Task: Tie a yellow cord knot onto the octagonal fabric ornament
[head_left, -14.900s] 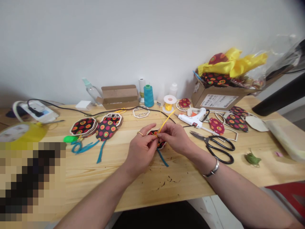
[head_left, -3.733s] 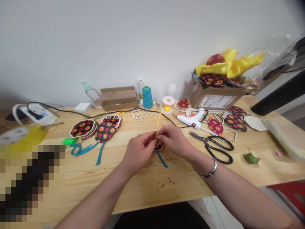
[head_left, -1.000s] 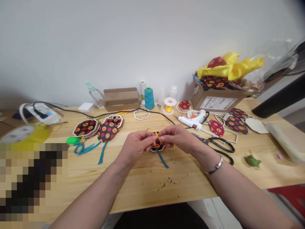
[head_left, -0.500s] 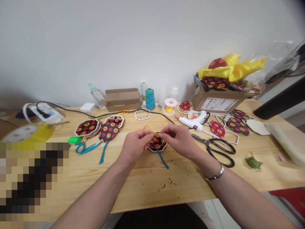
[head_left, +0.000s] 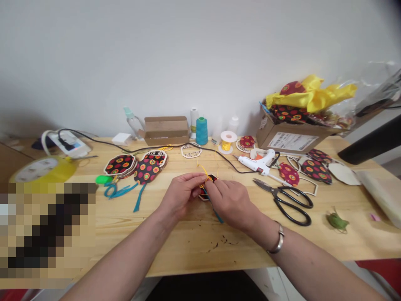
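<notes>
My left hand (head_left: pixel 181 196) and my right hand (head_left: pixel 230 202) meet at the middle of the wooden table (head_left: pixel 188 242). Both pinch a thin yellow cord (head_left: pixel 203 169) over a small fabric-covered piece (head_left: pixel 212 178) with red and yellow dots. The piece is mostly hidden under my fingers. A teal tassel strand (head_left: pixel 219 217) pokes out below my right hand. The cord's spool (head_left: pixel 228 140) stands further back.
Black scissors (head_left: pixel 286 198) and a white glue gun (head_left: pixel 261 161) lie right of my hands. Stacked dotted pieces (head_left: pixel 136 165) with teal tassels sit at left. A cardboard box (head_left: pixel 290 136) of fabric stands back right; teal thread cone (head_left: pixel 201 130) and small box (head_left: pixel 165 129) by the wall.
The yellow cord loop has drawn smaller. My right hand has dropped lower and closer over the piece, hiding most of it. The view has shifted slightly to the left.
</notes>
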`<state>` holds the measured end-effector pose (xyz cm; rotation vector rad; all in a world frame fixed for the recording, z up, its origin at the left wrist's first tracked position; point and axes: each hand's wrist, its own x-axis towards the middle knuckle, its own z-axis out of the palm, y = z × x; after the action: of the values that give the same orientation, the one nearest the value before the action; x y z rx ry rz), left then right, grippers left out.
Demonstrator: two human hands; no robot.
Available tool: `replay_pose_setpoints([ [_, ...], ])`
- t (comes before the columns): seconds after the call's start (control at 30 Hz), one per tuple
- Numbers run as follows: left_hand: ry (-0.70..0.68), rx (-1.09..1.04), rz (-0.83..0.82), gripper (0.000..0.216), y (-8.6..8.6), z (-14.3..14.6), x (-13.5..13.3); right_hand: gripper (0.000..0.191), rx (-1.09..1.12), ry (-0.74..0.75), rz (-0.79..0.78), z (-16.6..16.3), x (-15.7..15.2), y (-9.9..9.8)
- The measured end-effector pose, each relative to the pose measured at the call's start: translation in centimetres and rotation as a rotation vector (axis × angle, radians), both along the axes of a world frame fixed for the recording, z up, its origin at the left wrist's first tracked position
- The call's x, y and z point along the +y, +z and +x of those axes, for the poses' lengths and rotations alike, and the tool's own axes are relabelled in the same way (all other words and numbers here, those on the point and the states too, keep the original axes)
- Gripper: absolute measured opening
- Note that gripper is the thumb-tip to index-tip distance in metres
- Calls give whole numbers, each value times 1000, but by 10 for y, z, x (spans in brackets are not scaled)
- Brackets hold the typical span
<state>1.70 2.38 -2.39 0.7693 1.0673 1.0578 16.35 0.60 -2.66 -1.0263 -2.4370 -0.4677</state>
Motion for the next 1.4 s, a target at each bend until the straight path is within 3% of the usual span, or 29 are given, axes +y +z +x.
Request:
replay_pose_setpoints([
  [0.23,17,-74,-54,15,1,2,-1,20,-74,35,45,-3,-4,2],
  [0.4,41,-47,-60,16,1,0,-1,18,100,125,-71,-2,-2,2],
  [0.5,38,-23,-34,17,1,0,-1,13,513,68,-301,-1,5,3],
  [0.6,16,-2,-4,17,1,1,-1,14,938,-22,-723,-1,14,5],
  [0.7,-18,31,10,16,2,2,-2,20,1155,26,-1159,-2,21,6],
  [0.77,-40,43,18,16,2,3,-3,25,1227,48,-1282,-3,24,5],
  [1.07,-73,108,43,14,1,4,-3,24,1297,91,-1447,0,28,6],
  [1.4,-97,101,15,15,0,4,-3,23,1269,75,-1496,6,30,7],
])
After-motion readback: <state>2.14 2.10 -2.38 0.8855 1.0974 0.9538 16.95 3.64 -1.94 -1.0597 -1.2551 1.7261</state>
